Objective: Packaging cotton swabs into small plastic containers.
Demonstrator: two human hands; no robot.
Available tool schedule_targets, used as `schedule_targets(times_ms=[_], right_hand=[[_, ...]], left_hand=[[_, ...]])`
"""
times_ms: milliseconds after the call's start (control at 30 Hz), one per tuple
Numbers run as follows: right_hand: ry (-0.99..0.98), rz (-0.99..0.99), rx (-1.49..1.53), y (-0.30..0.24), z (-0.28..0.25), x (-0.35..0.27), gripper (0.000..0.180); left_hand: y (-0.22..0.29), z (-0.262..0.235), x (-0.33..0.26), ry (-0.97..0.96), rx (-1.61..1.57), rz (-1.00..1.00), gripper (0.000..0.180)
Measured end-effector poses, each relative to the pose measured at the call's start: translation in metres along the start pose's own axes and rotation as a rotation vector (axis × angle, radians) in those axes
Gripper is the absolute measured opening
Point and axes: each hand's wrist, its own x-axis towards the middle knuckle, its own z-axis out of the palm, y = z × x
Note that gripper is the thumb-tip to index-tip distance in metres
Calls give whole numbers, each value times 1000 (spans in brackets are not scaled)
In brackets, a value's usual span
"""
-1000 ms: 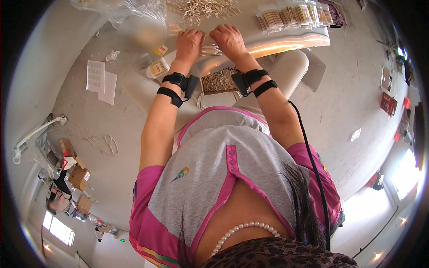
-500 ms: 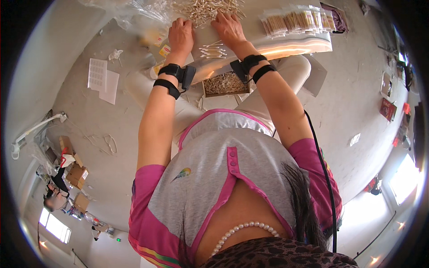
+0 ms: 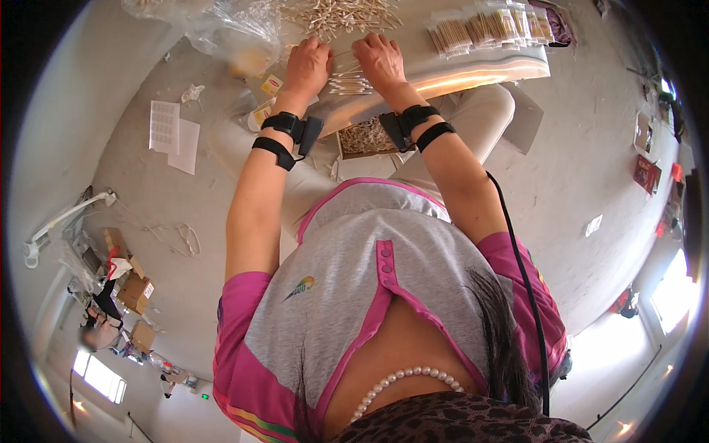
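Note:
A loose pile of cotton swabs (image 3: 343, 16) lies at the far part of the table. Just nearer than it are both hands, knuckles up and fingers curled in. Between my left hand (image 3: 309, 65) and my right hand (image 3: 379, 60) a thin cotton swab (image 3: 343, 54) shows, its ends at the fingertips of each hand. Most of the fingertips are hidden under the hands. Below that swab, several more swabs (image 3: 350, 83) lie side by side in a neat row close to the table's near edge.
Packed clear bags of swabs (image 3: 487, 29) stand in a line at the right of the table (image 3: 473, 70). Crumpled clear plastic (image 3: 236, 26) and a yellow card (image 3: 272, 84) are at the left. Under the table edge, a box of swabs (image 3: 365, 140) sits between my knees.
Both hands have drawn back from the pile toward the row of swabs, and closer to each other. A swab now spans the gap between them.

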Motion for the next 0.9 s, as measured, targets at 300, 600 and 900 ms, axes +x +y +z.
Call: schedule_targets(times_ms=[300,600,900], right_hand=[[-181,-35,66,3,-1,-14,7],[9,136,178,19,-18,-25,7],[-38,165,219,18,-17,-36,10]], left_hand=[[-11,-9,40,173,110,73,13],[-32,-14,51,170,179,371,16],[-26,-22,41,208,-109,303,7]])
